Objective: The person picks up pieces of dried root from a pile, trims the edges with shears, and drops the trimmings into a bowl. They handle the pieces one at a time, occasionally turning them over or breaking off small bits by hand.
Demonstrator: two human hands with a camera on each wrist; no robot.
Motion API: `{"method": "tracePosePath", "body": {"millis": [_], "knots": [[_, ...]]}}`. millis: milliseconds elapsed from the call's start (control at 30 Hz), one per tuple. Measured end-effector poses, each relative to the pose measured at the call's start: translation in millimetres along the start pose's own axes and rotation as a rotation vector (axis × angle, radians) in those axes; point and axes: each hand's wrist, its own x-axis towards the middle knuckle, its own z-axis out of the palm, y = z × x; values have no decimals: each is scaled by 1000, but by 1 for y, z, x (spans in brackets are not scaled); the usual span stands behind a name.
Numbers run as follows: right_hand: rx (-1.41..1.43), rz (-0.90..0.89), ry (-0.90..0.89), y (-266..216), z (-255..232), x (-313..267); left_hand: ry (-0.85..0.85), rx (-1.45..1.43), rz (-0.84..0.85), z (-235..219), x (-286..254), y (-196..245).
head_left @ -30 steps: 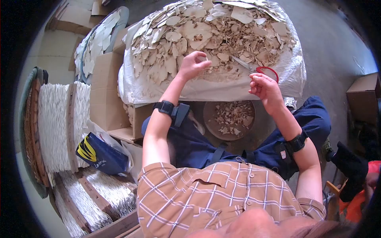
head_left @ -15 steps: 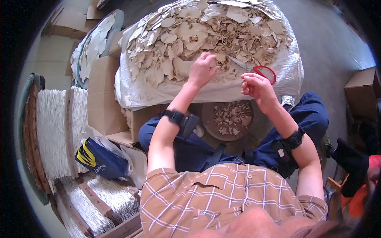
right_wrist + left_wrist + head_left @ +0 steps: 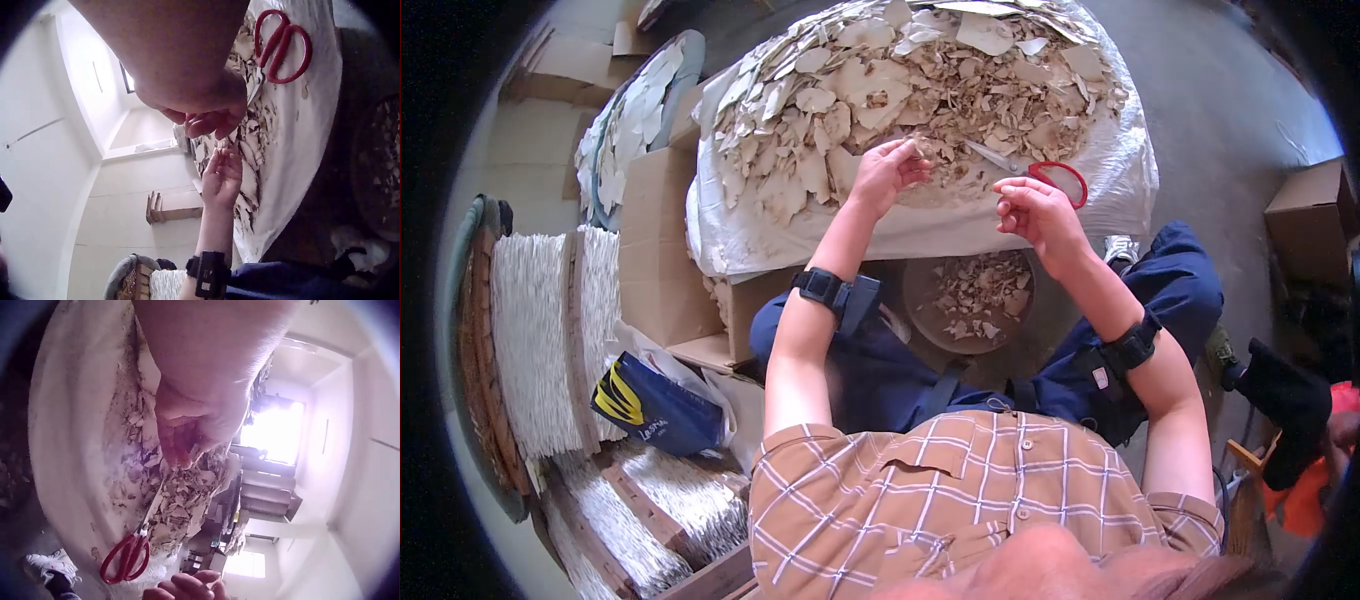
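My left hand (image 3: 888,178) is over the near part of a pile of pale, brittle flakes (image 3: 870,85). Its thumb and fingers come together on a small pale flake, seen at the fingertips in the right wrist view. To its right my right hand (image 3: 1040,215) hovers above the front edge of the white sheet, fingers curled in toward the thumb; I cannot tell whether they pinch anything. Just beyond it lie red-handled scissors (image 3: 1055,180), untouched, their blades pointing left into the flakes. The left wrist view shows the scissors (image 3: 128,553) on the sheet.
A round pan (image 3: 970,330) of broken flakes stands on the floor between the knees. Left are a cardboard box (image 3: 655,240), a blue bag (image 3: 662,405) and stacked white sheets (image 3: 530,340). Another cardboard box (image 3: 1305,220) stands right. Someone in orange (image 3: 1305,500) is at the right edge.
My left hand reached right and forward, then drew back left. The right hand moved slightly left, away from the scissors' handles. The scissors stay lying on the pile.
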Motion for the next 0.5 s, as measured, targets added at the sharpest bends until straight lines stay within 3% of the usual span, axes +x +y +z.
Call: {"method": "tracePosePath", "body": {"millis": [67,133,167,233,267,300,367,400,500], "knots": [[-12,-7,-9,-1,1,-1,-34,-97,-6,-7,-8,1],[-14,-5,0,-1,0,0,-283,349,-134,-8,-25,6],[-13,-1,10,0,0,0,-285,350,-135,-3,-34,7],[-13,9,6,1,-4,0,-380,982,-324,20,-51,18],[-14,19,0,2,-4,1,-293,1116,-169,15,-46,10],[-12,18,0,2,-3,0,-293,1118,-170,8,-38,3],[-47,21,0,0,-2,-2,81,1402,503,-1,-18,-6],[-54,21,4,0,-2,-2,150,1511,677,0,-12,-8],[-65,27,-1,-1,0,-2,125,1737,733,9,4,-8]]}}
